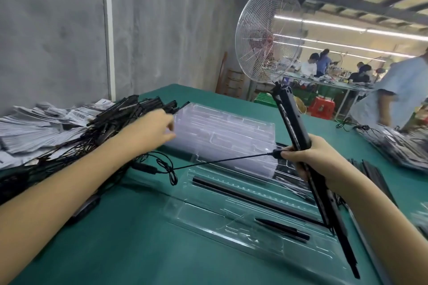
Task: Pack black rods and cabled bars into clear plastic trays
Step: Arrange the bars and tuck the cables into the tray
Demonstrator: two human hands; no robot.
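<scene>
Head view: my right hand (310, 157) grips the cabled bar (291, 118) mid-length. It looks stiff and light, but its limp cable (220, 161) could snag. My left hand (157, 129) is blurred, so I cannot tell its grasp.

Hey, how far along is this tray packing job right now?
Early on. Done: the front tray holds one long rod and one short rod. In hand: the right hand grips a cabled bar, not yet seated; the left hand reaches toward the tray stack. Left: the pile of cabled bars and the stacked trays.
</scene>
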